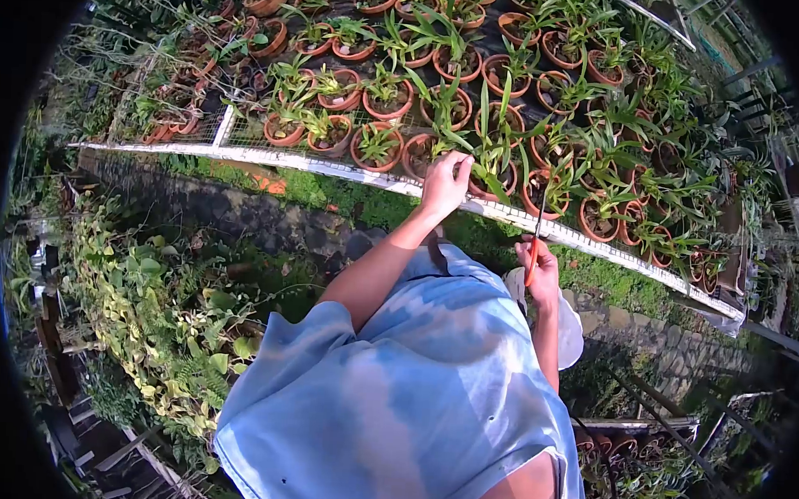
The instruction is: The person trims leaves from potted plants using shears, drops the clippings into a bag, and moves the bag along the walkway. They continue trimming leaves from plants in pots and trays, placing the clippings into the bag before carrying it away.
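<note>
My left hand [447, 185] is over the front row of potted plants, its fingers pinched at a long green leaf beside a terracotta pot [418, 158]; whether the leaf is between the fingertips is too small to tell. Lower and to the right, my right hand [540, 265] is closed round the orange handles of a pair of scissors [532, 258]. The scissors' thin blades point up toward a potted plant [547, 191] at the bench edge.
Rows of terracotta pots [377, 147] with strap-leaved plants stand on a mesh bench with a white front rail [332, 170]. Mossy ground and a stone border [643, 328] lie below it. Leafy bushes [185, 330] grow at the left, and more pots [623, 446] stand at the lower right.
</note>
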Demonstrator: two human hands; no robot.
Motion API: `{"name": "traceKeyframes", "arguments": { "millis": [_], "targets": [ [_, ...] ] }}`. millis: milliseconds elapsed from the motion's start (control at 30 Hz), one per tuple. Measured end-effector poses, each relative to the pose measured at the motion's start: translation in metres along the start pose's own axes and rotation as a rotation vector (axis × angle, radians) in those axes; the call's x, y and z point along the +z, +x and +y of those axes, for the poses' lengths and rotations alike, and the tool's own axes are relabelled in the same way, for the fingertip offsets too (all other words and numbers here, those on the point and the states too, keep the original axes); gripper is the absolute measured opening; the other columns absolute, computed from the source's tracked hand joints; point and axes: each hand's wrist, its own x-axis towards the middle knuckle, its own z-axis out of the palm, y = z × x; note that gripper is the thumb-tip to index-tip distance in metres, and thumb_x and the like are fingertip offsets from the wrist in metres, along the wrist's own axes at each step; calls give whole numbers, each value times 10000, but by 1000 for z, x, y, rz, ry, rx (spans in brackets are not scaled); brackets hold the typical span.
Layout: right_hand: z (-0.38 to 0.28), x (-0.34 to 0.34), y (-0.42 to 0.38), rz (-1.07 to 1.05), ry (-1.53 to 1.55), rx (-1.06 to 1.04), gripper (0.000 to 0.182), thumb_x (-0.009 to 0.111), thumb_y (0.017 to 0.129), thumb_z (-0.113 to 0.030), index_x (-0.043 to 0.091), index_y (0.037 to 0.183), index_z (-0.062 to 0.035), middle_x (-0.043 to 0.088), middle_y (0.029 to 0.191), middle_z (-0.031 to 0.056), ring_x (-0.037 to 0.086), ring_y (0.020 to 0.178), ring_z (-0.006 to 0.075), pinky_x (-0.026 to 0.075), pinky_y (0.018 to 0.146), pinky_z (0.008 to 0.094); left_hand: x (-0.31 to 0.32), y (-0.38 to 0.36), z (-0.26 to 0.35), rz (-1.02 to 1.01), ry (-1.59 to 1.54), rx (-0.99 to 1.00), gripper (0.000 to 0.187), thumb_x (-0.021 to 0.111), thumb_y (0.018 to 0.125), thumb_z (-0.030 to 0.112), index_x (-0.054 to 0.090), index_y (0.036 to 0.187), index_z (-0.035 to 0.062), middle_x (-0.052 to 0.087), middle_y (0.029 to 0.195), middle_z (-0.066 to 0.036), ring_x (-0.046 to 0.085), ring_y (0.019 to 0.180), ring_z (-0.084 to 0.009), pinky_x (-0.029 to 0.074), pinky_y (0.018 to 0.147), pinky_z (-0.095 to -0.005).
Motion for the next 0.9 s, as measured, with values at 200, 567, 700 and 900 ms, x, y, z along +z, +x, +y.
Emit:
{"name": "traceKeyframes", "arguments": {
  "millis": [200, 567, 700, 900],
  "targets": [
    [-11, 34, 33, 40, 10, 104, 224, 751, 929, -106, 690, 1133, -39, 570, 780, -92, 480, 665, 9, 385, 618, 178, -33, 95, -22, 71, 320, 103, 719, 731, 880, 292, 397, 1445, -1, 432, 1422, -267, 398, 1333, -428, 347, 1122, -521],
    [-47, 82, 49, 203, -99, 204, 193, 794, 901, -184, 657, 856, -57, 600, 877, -41, 526, 773, 54, 434, 707, 224, -7, 167, -80, -602, 553, 209, 292, 690, 907, 232, 724, 1166, 103, 598, 1379, -132, 509, 1331, -320, 379, 1163, -419],
    [-52, 86, 52, 226, -158, 236, 207, 790, 902, -189, 645, 836, -57, 577, 837, -41, 533, 760, 68, 439, 721, 245, -23, 173, -85, -478, 434, 194, 267, 675, 904, 196, 724, 1140, 80, 622, 1332, -143, 550, 1271, -335, 431, 1107, -432],
    [-53, 82, 54, 234, -182, 229, 222, 788, 900, -178, 641, 820, -33, 581, 845, -22, 549, 776, 83, 453, 752, 267, -66, 202, -60, -307, 193, 237, 227, 595, 959, 185, 711, 1089, 38, 698, 1133, -163, 657, 1079, -326, 508, 966, -411]
  ]
}}
